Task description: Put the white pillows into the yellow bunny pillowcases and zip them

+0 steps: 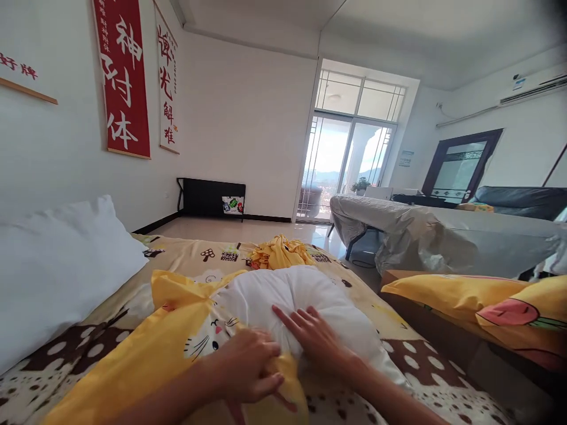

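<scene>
A white pillow (292, 295) lies on the bed, half inside a yellow cartoon-print pillowcase (172, 342). My left hand (248, 369) is closed on the edge of the pillowcase at the pillow's near side. My right hand (310, 333) rests on the white pillow with its fingers stretched out flat. The two hands are close together, almost touching.
A patterned bedsheet (425, 378) covers the bed. A bare white pillow (57, 265) lies at the left by the wall. A crumpled yellow cloth (279, 252) sits at the bed's far end. Two yellow-cased pillows (487, 304) lie at right. A covered table (420, 227) stands beyond.
</scene>
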A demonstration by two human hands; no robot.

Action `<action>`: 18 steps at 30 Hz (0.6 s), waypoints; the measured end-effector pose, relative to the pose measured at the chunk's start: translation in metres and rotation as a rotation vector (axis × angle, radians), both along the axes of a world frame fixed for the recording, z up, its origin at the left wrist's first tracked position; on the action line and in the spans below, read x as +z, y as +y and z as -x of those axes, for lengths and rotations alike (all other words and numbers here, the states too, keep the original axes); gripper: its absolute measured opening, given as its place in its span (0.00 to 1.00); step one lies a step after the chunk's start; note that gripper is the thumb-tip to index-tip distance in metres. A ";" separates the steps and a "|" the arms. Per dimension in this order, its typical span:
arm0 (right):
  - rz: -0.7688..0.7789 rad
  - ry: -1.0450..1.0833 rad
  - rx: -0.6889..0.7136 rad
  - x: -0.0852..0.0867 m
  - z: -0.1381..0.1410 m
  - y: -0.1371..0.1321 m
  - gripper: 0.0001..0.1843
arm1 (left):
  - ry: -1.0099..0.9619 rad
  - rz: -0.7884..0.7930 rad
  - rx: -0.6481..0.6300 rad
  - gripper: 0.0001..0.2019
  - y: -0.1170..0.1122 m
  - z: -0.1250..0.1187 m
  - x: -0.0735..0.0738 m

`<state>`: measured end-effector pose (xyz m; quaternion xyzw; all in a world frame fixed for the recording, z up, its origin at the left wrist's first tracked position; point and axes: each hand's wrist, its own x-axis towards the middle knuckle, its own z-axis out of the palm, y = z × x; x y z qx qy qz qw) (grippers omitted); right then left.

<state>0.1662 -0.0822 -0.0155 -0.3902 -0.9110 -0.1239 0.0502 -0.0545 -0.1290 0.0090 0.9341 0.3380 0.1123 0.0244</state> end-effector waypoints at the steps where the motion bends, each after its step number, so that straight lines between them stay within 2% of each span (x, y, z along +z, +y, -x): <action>1: 0.018 -0.003 0.041 0.013 0.013 0.009 0.48 | 0.065 0.014 0.021 0.08 -0.005 -0.010 0.008; 4: 0.041 -0.037 0.144 0.062 0.051 0.025 0.42 | 0.201 0.012 0.014 0.08 -0.017 -0.040 0.030; 6: 0.040 -0.041 0.211 0.092 0.074 0.026 0.37 | 0.144 -0.016 0.021 0.11 -0.018 -0.055 0.040; 8: 0.070 -0.053 0.285 0.113 0.092 0.023 0.35 | 0.020 -0.038 0.074 0.11 -0.015 -0.063 0.045; 10: 0.122 -0.066 0.328 0.123 0.104 0.023 0.34 | -0.093 -0.052 0.128 0.11 -0.010 -0.063 0.047; 12: 0.214 -0.051 0.331 0.122 0.108 0.028 0.32 | -0.151 -0.070 0.139 0.11 -0.005 -0.054 0.051; 14: 0.341 -0.035 0.287 0.111 0.104 0.036 0.26 | -0.119 -0.054 0.159 0.11 0.000 -0.036 0.060; 16: 0.447 -0.047 0.238 0.093 0.094 0.044 0.20 | 0.036 0.053 0.163 0.08 0.008 -0.012 0.073; 18: 0.504 -0.068 0.225 0.071 0.082 0.047 0.22 | 0.235 0.232 0.126 0.10 0.020 0.013 0.084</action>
